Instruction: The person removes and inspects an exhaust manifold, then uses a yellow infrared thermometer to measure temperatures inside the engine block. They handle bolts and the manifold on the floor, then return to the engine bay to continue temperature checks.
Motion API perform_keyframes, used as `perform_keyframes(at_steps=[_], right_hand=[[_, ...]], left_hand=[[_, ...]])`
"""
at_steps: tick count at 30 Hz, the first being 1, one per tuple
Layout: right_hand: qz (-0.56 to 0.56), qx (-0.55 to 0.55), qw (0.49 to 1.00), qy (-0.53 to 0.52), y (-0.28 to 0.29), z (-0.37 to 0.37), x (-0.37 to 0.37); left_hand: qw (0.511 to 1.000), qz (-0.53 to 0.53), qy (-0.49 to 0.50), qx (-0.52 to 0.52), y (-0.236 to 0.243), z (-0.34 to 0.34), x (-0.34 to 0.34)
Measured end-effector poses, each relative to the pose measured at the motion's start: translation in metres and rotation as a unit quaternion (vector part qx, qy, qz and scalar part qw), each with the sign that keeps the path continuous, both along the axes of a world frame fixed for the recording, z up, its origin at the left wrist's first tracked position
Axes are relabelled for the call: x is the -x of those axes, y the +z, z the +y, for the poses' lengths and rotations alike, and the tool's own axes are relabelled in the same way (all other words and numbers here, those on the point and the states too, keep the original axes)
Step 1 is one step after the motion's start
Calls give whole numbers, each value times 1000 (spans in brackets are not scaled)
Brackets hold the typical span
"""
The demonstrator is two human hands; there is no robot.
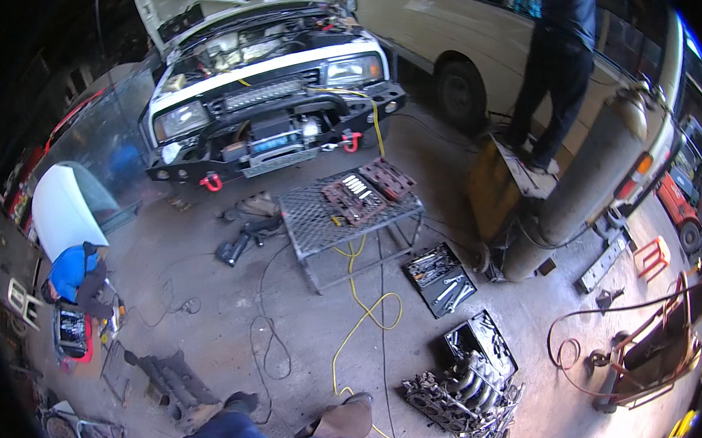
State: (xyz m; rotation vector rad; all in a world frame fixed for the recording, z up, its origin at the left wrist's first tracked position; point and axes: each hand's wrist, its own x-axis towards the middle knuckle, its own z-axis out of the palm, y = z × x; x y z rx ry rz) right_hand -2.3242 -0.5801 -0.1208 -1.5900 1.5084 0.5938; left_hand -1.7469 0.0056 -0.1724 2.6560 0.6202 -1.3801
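Neither of my hands shows; only my blue clothing (pixel 238 435) and legs come in at the lower edge. Ahead stands a mesh-topped metal table (pixel 317 231) with an open socket set case (pixel 354 199) on it. To its right, on the floor, lies a black tray of wrenches (pixel 440 278). Nearer me, an engine part with curved silver pipes (pixel 474 382) rests among loose metal pieces, beside an open black box (pixel 493 343). A yellow cable (pixel 349 325) winds across the floor beneath the table.
A white vehicle (pixel 271 83) with its hood raised stands beyond. At the far right, a person (pixel 561 71) stands on a yellow box (pixel 492 176) near a tall gas cylinder (pixel 573 186). Another person in blue (pixel 77 269) crouches at left. A trolley (pixel 655 354) with a hose stands right.
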Motion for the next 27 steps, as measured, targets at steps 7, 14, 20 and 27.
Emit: perform_keyframes(at_steps=[7,14,20,27], right_hand=[[-218,-6,974,-61,-24,-62,-143],[-173,91,914,356,-15,-92,-299],[-123,-23,968,217,-21,-133,-414],[-97,-85,983,131,-42,-168,-522]], left_hand=[[892,-395,-200,87,6,173,34],[852,-457,-202,155,-60,2,16],[897,-266,-193,294,-49,-85,-31],[928,-295,-47,223,-14,-40,-116]])
